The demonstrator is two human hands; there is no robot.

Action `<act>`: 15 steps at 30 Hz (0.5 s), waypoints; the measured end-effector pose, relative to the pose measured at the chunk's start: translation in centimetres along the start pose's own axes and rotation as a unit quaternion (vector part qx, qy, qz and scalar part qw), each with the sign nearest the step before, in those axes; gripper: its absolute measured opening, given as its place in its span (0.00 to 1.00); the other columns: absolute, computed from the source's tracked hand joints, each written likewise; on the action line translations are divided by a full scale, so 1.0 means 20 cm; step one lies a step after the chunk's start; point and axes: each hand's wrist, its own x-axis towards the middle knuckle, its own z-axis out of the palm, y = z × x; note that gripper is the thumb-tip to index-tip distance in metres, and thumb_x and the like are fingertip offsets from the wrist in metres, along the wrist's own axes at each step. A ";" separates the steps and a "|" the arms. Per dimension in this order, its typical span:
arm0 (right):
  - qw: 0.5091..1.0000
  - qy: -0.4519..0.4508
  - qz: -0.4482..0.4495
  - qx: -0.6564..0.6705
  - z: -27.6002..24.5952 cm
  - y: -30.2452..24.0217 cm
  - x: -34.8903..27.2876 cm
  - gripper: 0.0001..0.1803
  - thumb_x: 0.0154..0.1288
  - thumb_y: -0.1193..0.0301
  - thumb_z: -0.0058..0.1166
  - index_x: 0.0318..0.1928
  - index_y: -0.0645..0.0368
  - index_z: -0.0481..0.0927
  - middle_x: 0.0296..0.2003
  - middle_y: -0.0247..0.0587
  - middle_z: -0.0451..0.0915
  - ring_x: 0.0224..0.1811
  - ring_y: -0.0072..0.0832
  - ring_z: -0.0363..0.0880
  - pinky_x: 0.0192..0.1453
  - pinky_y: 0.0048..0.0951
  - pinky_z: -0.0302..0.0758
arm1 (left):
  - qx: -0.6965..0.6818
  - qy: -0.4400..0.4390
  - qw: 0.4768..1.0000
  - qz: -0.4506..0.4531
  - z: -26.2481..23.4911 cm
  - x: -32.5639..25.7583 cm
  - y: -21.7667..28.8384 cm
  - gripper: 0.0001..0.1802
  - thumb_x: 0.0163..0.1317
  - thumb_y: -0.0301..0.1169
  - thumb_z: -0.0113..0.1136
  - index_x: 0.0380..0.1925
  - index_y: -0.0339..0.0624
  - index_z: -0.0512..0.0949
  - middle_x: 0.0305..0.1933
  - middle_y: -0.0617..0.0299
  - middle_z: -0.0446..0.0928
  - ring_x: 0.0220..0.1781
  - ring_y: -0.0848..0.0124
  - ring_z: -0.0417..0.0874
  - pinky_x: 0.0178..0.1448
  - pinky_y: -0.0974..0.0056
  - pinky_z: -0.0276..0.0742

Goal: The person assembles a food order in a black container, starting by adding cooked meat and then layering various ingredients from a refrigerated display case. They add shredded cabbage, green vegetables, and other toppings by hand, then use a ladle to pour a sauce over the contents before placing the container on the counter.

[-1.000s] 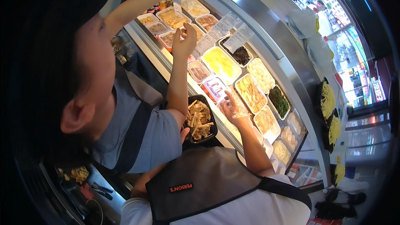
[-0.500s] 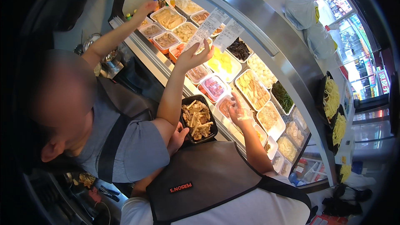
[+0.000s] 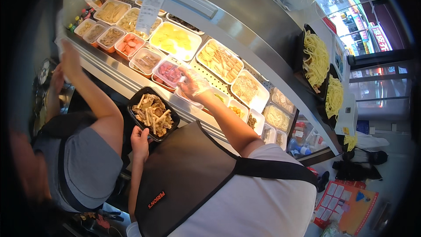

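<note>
Our left hand [image 3: 140,142] is holding a square black plastic tray [image 3: 170,127]; whether our clear-gloved right hand [image 3: 194,86] is gripping, we cannot tell.

left hand [image 3: 140,144]: on black tray [image 3: 175,123] | gloved right hand [image 3: 194,86]: beside pink-food tub [image 3: 162,83] | co-worker [image 3: 90,162]: left side

Small takeaway food shop, staff side. Giveaway is the lit glass display case [image 3: 188,6] packed with food tubs [image 3: 262,96] of sliced and shredded ingredients. Receipt slip [image 3: 150,11] hangs on the glass, reads as orders. Yellow noodles [image 3: 316,61] sit portioned in black trays along the customer side. Dark work apron [image 3: 184,162] on the wearer, clear food glove on the right hand [image 3: 195,87], co-worker [image 3: 94,162] alongside. Past the glazed front [image 3: 351,22]: bright shop signs [image 3: 379,37], so street or mall frontage.
</note>
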 end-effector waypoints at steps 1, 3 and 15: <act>1.000 -0.008 0.009 0.005 0.00 -0.02 0.00 0.34 0.69 0.62 0.64 0.73 0.45 0.70 0.60 0.50 0.81 0.59 0.49 0.83 0.63 0.45 0.80 | 0.007 -0.004 1.000 -0.003 0.00 0.00 0.01 0.14 0.74 0.30 0.60 0.30 0.51 0.67 0.30 0.75 0.69 0.31 0.85 0.72 0.34 0.73 0.77; 0.999 -0.023 0.022 0.008 -0.03 0.05 -0.01 0.34 0.70 0.60 0.62 0.74 0.45 0.69 0.63 0.50 0.79 0.62 0.50 0.81 0.65 0.46 0.78 | 0.011 -0.007 1.000 -0.012 0.07 -0.01 0.01 0.15 0.75 0.30 0.60 0.29 0.51 0.66 0.30 0.75 0.68 0.31 0.85 0.71 0.34 0.73 0.76; 0.999 -0.009 0.008 0.039 0.01 0.04 -0.09 0.32 0.68 0.68 0.65 0.71 0.49 0.73 0.55 0.51 0.84 0.52 0.47 0.86 0.58 0.43 0.81 | -0.007 0.005 1.000 -0.027 0.01 -0.04 0.07 0.12 0.74 0.31 0.61 0.31 0.50 0.69 0.31 0.73 0.72 0.33 0.83 0.75 0.37 0.71 0.80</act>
